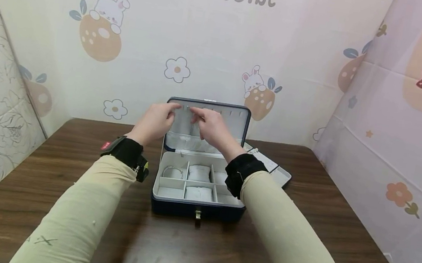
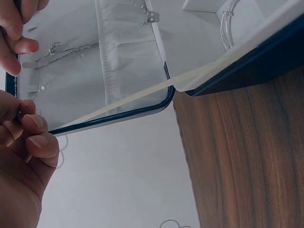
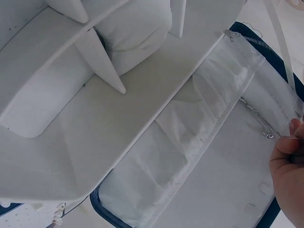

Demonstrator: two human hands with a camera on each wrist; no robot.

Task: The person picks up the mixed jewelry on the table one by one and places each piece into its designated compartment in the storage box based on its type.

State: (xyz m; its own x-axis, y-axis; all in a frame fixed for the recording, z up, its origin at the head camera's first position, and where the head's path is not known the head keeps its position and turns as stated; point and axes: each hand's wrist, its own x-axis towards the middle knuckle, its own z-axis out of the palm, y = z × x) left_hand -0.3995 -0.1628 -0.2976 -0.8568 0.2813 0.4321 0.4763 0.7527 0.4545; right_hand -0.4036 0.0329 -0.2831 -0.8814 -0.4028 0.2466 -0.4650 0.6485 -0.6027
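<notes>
A dark blue jewelry box (image 1: 196, 209) stands open, its lid (image 1: 238, 129) upright at the back. At the lid's top edge, my left hand (image 1: 157, 121) pinches a thin silver necklace (image 2: 42, 88) between thumb and fingertips. Its fine chain runs faintly down the lid lining to the cloth pocket (image 2: 126, 57). Close by, my right hand (image 1: 213, 127) has thumb and index fingertips together, seemingly on the same necklace; the right wrist view mostly hides what lies between them. Another silver necklace (image 2: 66, 51), with a small pendant, hangs inside the lid between the hands.
Compartments in the box hold a bracelet (image 1: 173, 172) and white pillows (image 1: 199, 173). A white tray (image 1: 281, 176) with small jewelry lies behind the box at right. A gold latch (image 1: 198, 214) hangs at the front; a patterned cloth wall (image 1: 147, 40) is close behind.
</notes>
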